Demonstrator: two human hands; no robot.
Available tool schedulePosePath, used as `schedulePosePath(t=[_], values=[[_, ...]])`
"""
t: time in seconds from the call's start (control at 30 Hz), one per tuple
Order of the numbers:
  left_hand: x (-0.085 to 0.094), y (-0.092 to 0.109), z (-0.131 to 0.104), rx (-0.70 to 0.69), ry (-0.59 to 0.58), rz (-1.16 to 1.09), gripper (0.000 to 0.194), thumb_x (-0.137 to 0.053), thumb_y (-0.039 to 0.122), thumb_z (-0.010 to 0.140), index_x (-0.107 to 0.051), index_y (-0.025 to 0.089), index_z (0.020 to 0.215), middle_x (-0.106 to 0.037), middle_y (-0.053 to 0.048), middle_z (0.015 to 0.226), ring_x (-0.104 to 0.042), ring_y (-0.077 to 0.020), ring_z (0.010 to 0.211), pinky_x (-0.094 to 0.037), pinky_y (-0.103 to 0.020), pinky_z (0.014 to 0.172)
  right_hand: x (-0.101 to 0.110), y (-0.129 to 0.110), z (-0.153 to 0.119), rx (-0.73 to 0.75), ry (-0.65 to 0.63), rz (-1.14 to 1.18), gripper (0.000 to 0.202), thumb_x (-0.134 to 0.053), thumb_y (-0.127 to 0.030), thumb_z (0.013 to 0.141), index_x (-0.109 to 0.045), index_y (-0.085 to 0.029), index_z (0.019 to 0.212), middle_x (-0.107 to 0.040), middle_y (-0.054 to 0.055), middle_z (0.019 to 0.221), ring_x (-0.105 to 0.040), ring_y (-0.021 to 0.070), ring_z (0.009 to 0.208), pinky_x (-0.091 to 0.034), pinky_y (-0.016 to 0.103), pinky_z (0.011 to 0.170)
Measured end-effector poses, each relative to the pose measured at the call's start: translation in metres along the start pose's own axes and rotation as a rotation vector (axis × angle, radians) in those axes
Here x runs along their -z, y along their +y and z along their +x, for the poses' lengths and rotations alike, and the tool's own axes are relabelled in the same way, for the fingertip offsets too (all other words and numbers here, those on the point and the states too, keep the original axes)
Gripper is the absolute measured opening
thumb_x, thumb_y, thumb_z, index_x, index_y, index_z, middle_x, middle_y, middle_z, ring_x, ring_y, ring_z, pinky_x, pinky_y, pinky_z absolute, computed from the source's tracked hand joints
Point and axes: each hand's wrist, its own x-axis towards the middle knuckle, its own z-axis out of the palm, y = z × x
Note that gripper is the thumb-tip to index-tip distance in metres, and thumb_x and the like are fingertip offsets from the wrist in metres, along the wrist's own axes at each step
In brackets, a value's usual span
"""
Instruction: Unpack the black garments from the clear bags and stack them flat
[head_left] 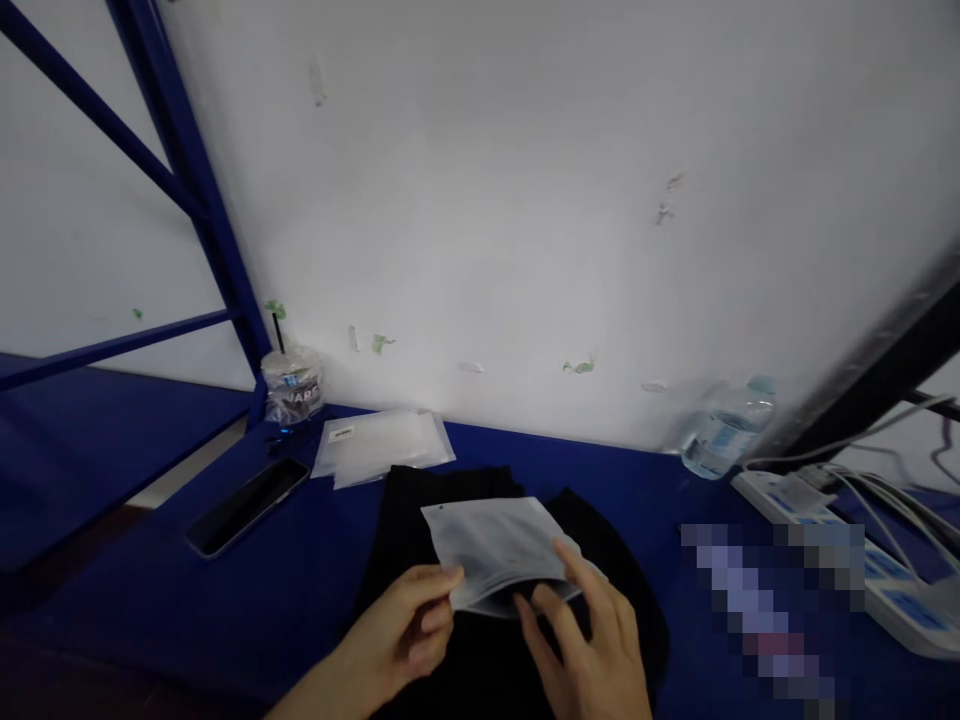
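A frosted translucent plastic bag (499, 535) is tilted over a folded black garment (401, 515), its mouth gaping toward me. My left hand (409, 625) pinches the bag's near left corner between thumb and fingers. At the right of the mouth is my right hand (592, 635), with one finger over the outside of the bag and other fingertips at or just inside the opening, gripping the right edge. Whatever lies inside the bag is mostly hidden. The black garment spreads beneath both hands on the blue table (315, 600).
More flat plastic bags (390, 445) lie at the back. To the left are a phone (247, 505) and a wrapped drink cup with a straw (292, 385). A water bottle (727, 430) leans near the wall; a power strip (892, 590) with cables sits right, beside a pixelated object (757, 610).
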Motion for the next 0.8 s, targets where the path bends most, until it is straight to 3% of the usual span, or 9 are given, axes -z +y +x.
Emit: schedulePosePath(t=[0.07, 0.2, 0.33, 0.47, 0.53, 0.6, 0.7, 0.8], values=[[-0.001, 0.003, -0.001, -0.007, 0.003, -0.022, 0.046, -0.076, 0.042, 0.07, -0.039, 0.02, 0.055, -0.035, 0.012, 0.039, -0.026, -0.0014, 0.026, -0.011, -0.018, 0.031, 0.0, 0.0, -0.004, 0.051, -0.007, 0.042, 0.014, -0.053, -0.02, 0.089, -0.066, -0.024, 0.093, -0.055, 0.01, 0.132, -0.059, 0.0267, 0.105, -0.052, 0.037, 0.075], [0.0, 0.003, 0.001, 0.021, 0.033, -0.05, 0.04, -0.077, 0.04, 0.069, -0.044, 0.02, 0.062, -0.038, 0.012, 0.04, -0.029, -0.002, 0.027, -0.012, -0.017, 0.032, -0.001, 0.002, -0.003, 0.046, -0.07, 0.019, 0.026, -0.049, -0.02, 0.091, -0.063, -0.023, 0.112, -0.049, 0.012, 0.14, -0.055, 0.0299, 0.114, -0.051, 0.041, 0.077], [0.0, -0.002, 0.005, 0.024, 0.0, -0.018, 0.042, -0.076, 0.041, 0.071, -0.042, 0.02, 0.059, -0.037, 0.012, 0.04, -0.028, -0.0019, 0.027, -0.014, -0.016, 0.031, -0.008, 0.003, 0.004, 0.018, -0.183, 0.005, 0.033, -0.049, -0.018, 0.088, -0.059, -0.019, 0.12, -0.039, 0.015, 0.147, -0.037, 0.0366, 0.134, -0.048, 0.05, 0.09], [0.0, -0.002, 0.007, 0.045, -0.037, 0.049, 0.041, -0.074, 0.046, 0.072, -0.046, 0.019, 0.061, -0.042, 0.01, 0.041, -0.036, -0.0049, 0.026, -0.021, -0.016, 0.027, -0.02, 0.006, 0.007, -0.023, -0.174, 0.058, 0.035, -0.044, -0.009, 0.086, -0.061, -0.018, 0.116, -0.043, 0.014, 0.145, -0.03, 0.0345, 0.139, -0.044, 0.053, 0.098], [0.002, 0.001, 0.008, 0.057, -0.075, 0.098, 0.041, -0.067, 0.055, 0.077, -0.055, 0.017, 0.072, -0.059, 0.002, 0.056, -0.054, -0.0117, 0.036, -0.038, -0.019, 0.03, -0.025, 0.007, 0.006, -0.007, -0.15, 0.109, 0.032, -0.043, -0.007, 0.087, -0.064, -0.019, 0.108, -0.047, 0.011, 0.142, -0.032, 0.032, 0.138, -0.044, 0.053, 0.099], [0.005, 0.006, 0.011, 0.078, -0.099, 0.116, 0.052, -0.053, 0.065, 0.083, -0.061, 0.014, 0.088, -0.069, -0.008, 0.081, -0.068, -0.0212, 0.057, -0.053, -0.03, 0.043, -0.028, 0.007, 0.005, 0.027, -0.131, 0.135, 0.028, -0.044, -0.008, 0.089, -0.064, -0.02, 0.105, -0.051, 0.009, 0.139, -0.035, 0.0304, 0.137, -0.044, 0.052, 0.1], [0.009, 0.011, 0.018, 0.11, -0.064, 0.099, 0.059, -0.04, 0.065, 0.089, -0.062, 0.011, 0.101, -0.07, -0.015, 0.096, -0.072, -0.0292, 0.078, -0.057, -0.036, 0.054, -0.026, 0.007, 0.004, 0.047, -0.103, 0.105, 0.025, -0.047, -0.014, 0.091, -0.062, -0.019, 0.109, -0.05, 0.011, 0.14, -0.036, 0.0309, 0.136, -0.045, 0.052, 0.099], [0.01, 0.012, 0.023, 0.099, -0.025, 0.094, 0.052, -0.043, 0.057, 0.091, -0.061, 0.01, 0.104, -0.07, -0.017, 0.096, -0.071, -0.0315, 0.083, -0.056, -0.036, 0.055, -0.019, 0.008, 0.006, 0.056, -0.104, 0.064, 0.025, -0.048, -0.02, 0.092, -0.061, -0.019, 0.113, -0.046, 0.013, 0.143, -0.034, 0.0331, 0.137, -0.046, 0.053, 0.098]])
